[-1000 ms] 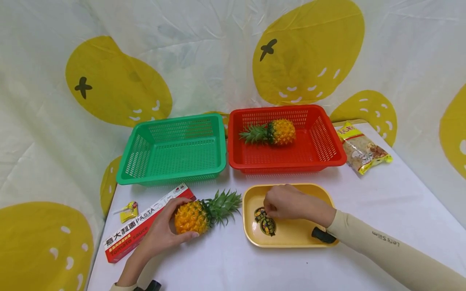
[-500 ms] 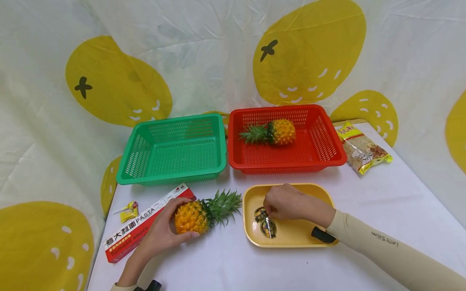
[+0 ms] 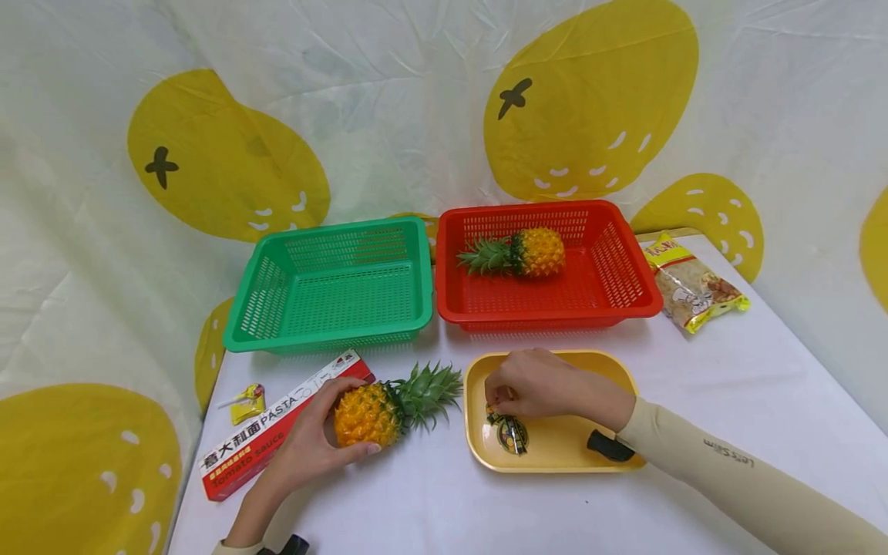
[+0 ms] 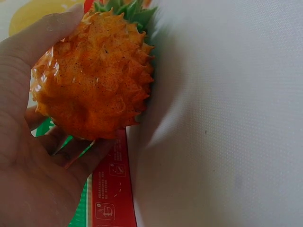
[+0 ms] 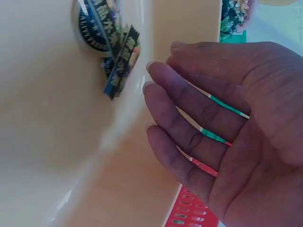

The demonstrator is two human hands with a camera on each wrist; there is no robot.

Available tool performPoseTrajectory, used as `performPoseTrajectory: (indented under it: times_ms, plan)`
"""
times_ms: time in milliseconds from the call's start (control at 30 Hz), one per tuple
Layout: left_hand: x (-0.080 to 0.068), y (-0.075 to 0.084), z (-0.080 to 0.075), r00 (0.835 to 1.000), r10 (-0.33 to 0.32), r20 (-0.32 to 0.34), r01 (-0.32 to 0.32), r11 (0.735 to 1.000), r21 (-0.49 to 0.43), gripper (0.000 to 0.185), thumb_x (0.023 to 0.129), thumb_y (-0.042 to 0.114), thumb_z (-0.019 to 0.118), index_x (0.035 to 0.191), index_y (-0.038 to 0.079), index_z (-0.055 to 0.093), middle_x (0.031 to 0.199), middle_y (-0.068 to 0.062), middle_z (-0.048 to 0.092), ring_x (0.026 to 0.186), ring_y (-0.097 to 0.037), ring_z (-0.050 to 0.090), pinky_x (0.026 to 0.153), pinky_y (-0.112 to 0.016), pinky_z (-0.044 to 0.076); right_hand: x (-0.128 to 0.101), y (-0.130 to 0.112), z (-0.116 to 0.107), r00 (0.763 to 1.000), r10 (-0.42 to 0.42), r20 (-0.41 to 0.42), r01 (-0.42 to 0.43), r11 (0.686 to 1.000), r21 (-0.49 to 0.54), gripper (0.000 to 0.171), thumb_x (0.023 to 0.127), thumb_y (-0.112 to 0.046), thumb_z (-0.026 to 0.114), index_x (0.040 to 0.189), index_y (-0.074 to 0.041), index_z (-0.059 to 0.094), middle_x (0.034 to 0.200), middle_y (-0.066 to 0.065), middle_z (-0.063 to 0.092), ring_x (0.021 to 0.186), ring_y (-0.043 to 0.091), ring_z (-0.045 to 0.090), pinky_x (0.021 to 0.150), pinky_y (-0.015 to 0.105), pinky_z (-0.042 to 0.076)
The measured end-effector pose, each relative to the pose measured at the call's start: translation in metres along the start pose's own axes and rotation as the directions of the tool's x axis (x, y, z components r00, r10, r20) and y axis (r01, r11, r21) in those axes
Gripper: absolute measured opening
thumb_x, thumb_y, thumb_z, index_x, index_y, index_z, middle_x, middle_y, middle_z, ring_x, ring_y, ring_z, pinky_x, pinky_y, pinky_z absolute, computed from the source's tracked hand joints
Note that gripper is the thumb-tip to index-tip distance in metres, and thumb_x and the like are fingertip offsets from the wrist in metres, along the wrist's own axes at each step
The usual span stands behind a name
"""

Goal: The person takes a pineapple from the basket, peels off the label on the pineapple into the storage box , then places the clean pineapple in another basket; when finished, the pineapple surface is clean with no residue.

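My left hand (image 3: 308, 443) grips a small orange pineapple (image 3: 366, 415) that lies on the white table, leaves pointing right. The left wrist view shows the fingers (image 4: 28, 151) curled round the fruit (image 4: 94, 80). My right hand (image 3: 530, 384) hovers over the left half of a yellow tray (image 3: 562, 456). In the right wrist view its fingers (image 5: 189, 118) are loosely straight and hold nothing. A small dark packet (image 3: 509, 433) lies on the tray floor just below the fingertips, and the packet (image 5: 118, 56) is apart from them.
A red pasta box (image 3: 260, 441) lies under my left hand's far side. Behind stand a green basket (image 3: 326, 341) and a red basket (image 3: 548, 317) holding a second pineapple (image 3: 529, 252). A snack bag (image 3: 692, 287) lies at right, a small yellow packet (image 3: 244, 402) at left.
My right hand has shifted a little left over the tray and let go of the dark packet, which now lies on the tray floor. The left hand and pineapple have not moved.
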State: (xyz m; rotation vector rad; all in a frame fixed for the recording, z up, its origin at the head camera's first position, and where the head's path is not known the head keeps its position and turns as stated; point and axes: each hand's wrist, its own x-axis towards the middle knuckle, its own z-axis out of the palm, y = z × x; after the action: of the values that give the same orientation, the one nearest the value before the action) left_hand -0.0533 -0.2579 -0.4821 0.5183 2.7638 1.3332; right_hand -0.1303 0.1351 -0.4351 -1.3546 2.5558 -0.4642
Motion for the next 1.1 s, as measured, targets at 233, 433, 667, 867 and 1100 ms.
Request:
performPoseTrajectory:
  times_ms: [233, 433, 667, 867, 1100]
  plan:
    - [-0.001, 0.001, 0.0, 1.0, -0.004, -0.002, 0.004, 1.0, -0.004, 0.088, 0.073, 0.042, 0.1, 0.146, 0.023, 0.054, 0.138, 0.014, 0.055, 0.126, -0.015, 0.054, 0.108, -0.048, 0.047, 0.009, -0.009, -0.006, 0.997, -0.066, -0.046, 0.067, 0.997, 0.025, 0.015, 0.088, -0.014, 0.081, 0.082, -0.026, 0.075, 0.068, -0.021, 0.054, 0.062, -0.002, 0.049, 0.053, 0.022, 0.041]
    - [-0.002, 0.001, 0.0, 1.0, -0.016, 0.003, 0.016, 1.0, -0.011, 0.088, 0.073, 0.043, 0.1, 0.146, 0.025, 0.054, 0.138, 0.014, 0.054, 0.126, -0.015, 0.054, 0.108, -0.05, 0.047, 0.021, -0.019, -0.015, 0.988, -0.137, -0.067, 0.141, 0.987, 0.07, 0.012, 0.093, -0.011, 0.077, 0.086, -0.021, 0.076, 0.073, -0.019, 0.058, 0.065, 0.0, 0.053, 0.058, 0.021, 0.044]
    - [0.0, -0.001, 0.001, 1.0, -0.001, 0.007, 0.002, 1.0, -0.012, 0.088, 0.074, 0.044, 0.099, 0.146, 0.024, 0.053, 0.139, 0.011, 0.055, 0.126, -0.018, 0.054, 0.107, -0.057, 0.046, 0.036, -0.034, -0.024, 0.982, -0.166, -0.094, 0.172, 0.984, 0.056, 0.01, 0.094, -0.013, 0.077, 0.09, -0.022, 0.076, 0.081, -0.016, 0.064, 0.078, 0.007, 0.064, 0.066, 0.022, 0.05]
    - [0.001, -0.002, 0.001, 1.0, 0.016, 0.006, -0.016, 1.0, -0.001, 0.088, 0.075, 0.043, 0.098, 0.147, 0.023, 0.052, 0.14, 0.009, 0.054, 0.126, -0.018, 0.053, 0.107, -0.054, 0.047, 0.05, -0.048, -0.027, 0.981, -0.175, -0.083, 0.176, 0.984, 0.006, 0.022, 0.096, -0.023, 0.081, 0.117, -0.015, 0.078, 0.113, -0.005, 0.073, 0.104, 0.014, 0.067, 0.085, 0.03, 0.057]
    - [0.001, -0.002, 0.0, 1.0, 0.013, 0.005, -0.013, 1.0, 0.003, 0.088, 0.074, 0.043, 0.099, 0.146, 0.024, 0.052, 0.14, 0.011, 0.054, 0.126, -0.017, 0.054, 0.11, -0.047, 0.046, 0.072, -0.055, -0.016, 0.985, -0.163, -0.057, 0.159, 0.985, -0.063, 0.048, 0.097, -0.035, 0.08, 0.139, -0.015, 0.069, 0.135, 0.0, 0.068, 0.126, 0.02, 0.061, 0.103, 0.039, 0.053]
